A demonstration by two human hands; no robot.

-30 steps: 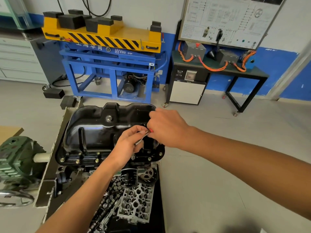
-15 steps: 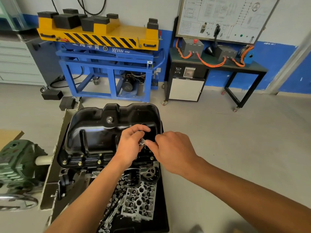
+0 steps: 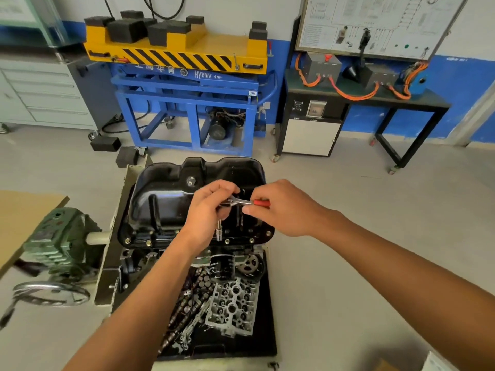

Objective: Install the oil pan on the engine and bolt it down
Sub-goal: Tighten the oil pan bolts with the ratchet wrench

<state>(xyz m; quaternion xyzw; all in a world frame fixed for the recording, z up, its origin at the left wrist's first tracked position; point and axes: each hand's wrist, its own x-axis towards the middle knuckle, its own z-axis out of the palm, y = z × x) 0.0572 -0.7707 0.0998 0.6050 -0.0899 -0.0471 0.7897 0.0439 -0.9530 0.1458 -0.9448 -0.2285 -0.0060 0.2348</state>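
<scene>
The black oil pan (image 3: 171, 202) sits on top of the engine (image 3: 139, 258), with several bolts along its near flange (image 3: 251, 240). A ratchet with a red handle (image 3: 261, 202) carries a chrome extension and socket (image 3: 219, 232) that stands down on a near-flange bolt. My left hand (image 3: 211, 210) holds the ratchet head at the top of the extension. My right hand (image 3: 284, 207) pinches the red handle, which points to the right.
Below the engine lie a cylinder head (image 3: 235, 306), a camshaft (image 3: 184, 311) and an oil filter (image 3: 221, 266) on a black tray. A green gearbox with a handwheel (image 3: 51, 293) is at the left. A blue and yellow lift table (image 3: 187, 84) and a black bench (image 3: 369, 95) stand behind.
My right hand swung the red handle from the far right toward me, then back out to the right. My left hand stayed on the ratchet head.
</scene>
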